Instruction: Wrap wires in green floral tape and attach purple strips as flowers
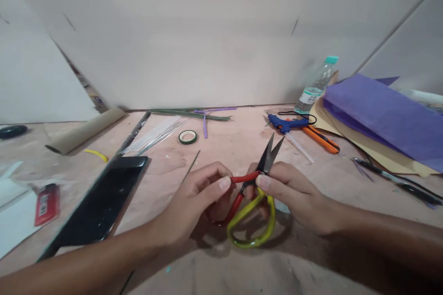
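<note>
A pair of scissors (269,159) is held between my two hands, blades pointing away from me and slightly apart. One handle loop is red and the other yellow. My left hand (204,193) pinches the red loop between thumb and fingers. Near the pivot, my right hand (290,189) grips the scissors, its thumb on top by the base of the handles. A thin green stem (193,165) sticks out behind my left hand; whether that hand touches it I cannot tell.
Beyond my hands are green tape (188,137), green stems (187,114) and purple strips (205,125). At right lie a blue glue gun (287,123), an orange cutter (320,139), a bottle (313,92), a pen (398,179) and purple paper (384,115). Left are a phone (100,203), cardboard tube (86,130) and red lighter (47,204).
</note>
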Motion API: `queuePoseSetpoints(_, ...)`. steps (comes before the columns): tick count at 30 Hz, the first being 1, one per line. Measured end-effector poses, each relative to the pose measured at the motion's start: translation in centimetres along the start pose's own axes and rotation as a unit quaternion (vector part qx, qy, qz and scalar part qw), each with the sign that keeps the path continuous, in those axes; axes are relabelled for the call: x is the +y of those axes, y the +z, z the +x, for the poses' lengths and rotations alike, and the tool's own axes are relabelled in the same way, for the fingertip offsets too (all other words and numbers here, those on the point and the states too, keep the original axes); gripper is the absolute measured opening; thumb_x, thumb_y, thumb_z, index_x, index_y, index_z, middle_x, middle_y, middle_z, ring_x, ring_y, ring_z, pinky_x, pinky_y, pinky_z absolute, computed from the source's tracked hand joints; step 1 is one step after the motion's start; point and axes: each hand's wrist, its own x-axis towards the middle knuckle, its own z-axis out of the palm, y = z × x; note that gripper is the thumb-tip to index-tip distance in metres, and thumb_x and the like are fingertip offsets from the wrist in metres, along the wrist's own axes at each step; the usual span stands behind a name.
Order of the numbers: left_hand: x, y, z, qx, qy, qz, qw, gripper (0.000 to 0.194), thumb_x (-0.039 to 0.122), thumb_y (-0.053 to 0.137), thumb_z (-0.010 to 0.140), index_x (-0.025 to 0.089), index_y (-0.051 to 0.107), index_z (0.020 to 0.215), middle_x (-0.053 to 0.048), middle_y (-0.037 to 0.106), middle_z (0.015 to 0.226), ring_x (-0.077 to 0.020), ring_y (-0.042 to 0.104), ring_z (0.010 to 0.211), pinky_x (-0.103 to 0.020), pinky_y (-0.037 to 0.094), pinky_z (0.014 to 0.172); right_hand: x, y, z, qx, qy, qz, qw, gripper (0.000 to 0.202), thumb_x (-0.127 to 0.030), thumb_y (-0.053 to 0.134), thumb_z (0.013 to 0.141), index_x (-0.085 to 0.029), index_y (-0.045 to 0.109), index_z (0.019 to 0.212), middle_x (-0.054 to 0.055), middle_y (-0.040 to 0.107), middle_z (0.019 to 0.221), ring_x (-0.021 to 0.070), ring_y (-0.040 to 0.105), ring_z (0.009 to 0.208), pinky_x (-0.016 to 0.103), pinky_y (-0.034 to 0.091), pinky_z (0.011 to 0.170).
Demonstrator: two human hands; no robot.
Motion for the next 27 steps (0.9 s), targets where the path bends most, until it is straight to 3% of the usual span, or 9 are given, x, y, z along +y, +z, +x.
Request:
queuePoseSetpoints(2,0.1,-0.1,0.0,-0.048,-0.024,-0.01,0.998,0.037,0.048,0.081,0.087,0.014,0.069,0.095,0.001,0.062,0.076,-0.0094,0.05,0.063,-0.019,0.039,0.057,-0.2,0.1,-0.1,0.026,-0.023,-0.016,0.999,0.052,-0.061,0.054,0.106,-0.017,0.075,0.088,0.003,0.07,0.075,0.0144,0.064,0.068,0.023,0.052,0.063)
queuePoseSetpoints(5,0.0,-0.3,0.0,-0.086,-0.044,0.021,0.995,0.033,0.041,0.087,0.082,0.011,0.073,0.082,-0.003,0.067,0.074,-0.0117,0.056,0.066,-0.021,0.045,0.063,-0.4,-0.1,0.3,0.047,-0.042,-0.038,0.997,0.051,-0.058,0.05,0.109,-0.017,0.07,0.085,0.001,0.068,0.071,0.0126,0.063,0.065,0.021,0.051,0.062)
queuePoseSetpoints(10,-0.1,-0.3,0.1,-0.054,-0.047,0.014,0.997,0.042,0.045,0.08,0.087,0.013,0.068,0.063,-0.001,0.062,0.059,-0.0096,0.051,0.055,-0.022,0.041,0.057,0.3,0.0,1.0,0.018,-0.007,-0.012,1.0,0.049,-0.058,0.053,0.107,-0.017,0.067,0.083,-0.001,0.063,0.066,0.0107,0.057,0.056,0.02,0.047,0.053)
queuePoseSetpoints(12,-0.1,-0.4,0.3,-0.036,-0.044,0.011,0.998,0.04,0.043,0.081,0.087,0.014,0.067,0.063,0.0,0.06,0.058,-0.0092,0.049,0.053,-0.021,0.038,0.054,0.6,0.0,1.0,0.002,0.016,0.0,1.0,0.051,-0.059,0.053,0.106,-0.017,0.066,0.08,-0.001,0.062,0.064,0.0105,0.055,0.053,0.02,0.046,0.05)
queuePoseSetpoints(15,-0.2,-0.8,0.7,-0.012,-0.022,0.018,1.0,0.031,0.037,0.084,0.084,0.014,0.072,0.067,-0.002,0.068,0.066,-0.0123,0.058,0.062,-0.022,0.042,0.059,0.7,0.0,0.8,-0.02,0.012,-0.01,1.0,0.054,-0.057,0.05,0.108,-0.016,0.065,0.075,-0.001,0.062,0.062,0.0099,0.054,0.053,0.02,0.045,0.052)
queuePoseSetpoints(19,-0.2,-1.2,0.9,-0.029,-0.051,0.021,0.998,0.028,0.037,0.083,0.082,0.013,0.076,0.068,-0.005,0.071,0.068,-0.0129,0.059,0.063,-0.022,0.042,0.061,0.6,-0.1,0.6,-0.057,0.001,-0.046,0.997,0.06,-0.058,0.045,0.11,-0.016,0.065,0.073,-0.001,0.059,0.06,0.0098,0.051,0.053,0.021,0.043,0.053)
queuePoseSetpoints(24,-0.1,-1.5,0.8,-0.058,-0.082,0.034,0.994,0.028,0.036,0.082,0.084,0.014,0.079,0.068,-0.001,0.065,0.059,-0.0082,0.045,0.051,-0.02,0.03,0.049,0.5,0.0,0.5,-0.078,0.065,-0.058,0.993,0.065,-0.07,0.045,0.105,-0.015,0.066,0.076,0.0,0.059,0.061,0.0096,0.05,0.05,0.021,0.041,0.048)
queuePoseSetpoints(27,0.0,-1.8,0.8,-0.052,-0.096,0.056,0.992,0.03,0.041,0.081,0.086,0.014,0.081,0.075,-0.004,0.07,0.064,-0.01,0.049,0.053,-0.021,0.034,0.05,0.4,0.2,0.3,-0.093,0.098,-0.033,0.99,0.064,-0.071,0.046,0.104,-0.015,0.067,0.082,-0.002,0.057,0.062,0.0085,0.049,0.048,0.019,0.04,0.047)
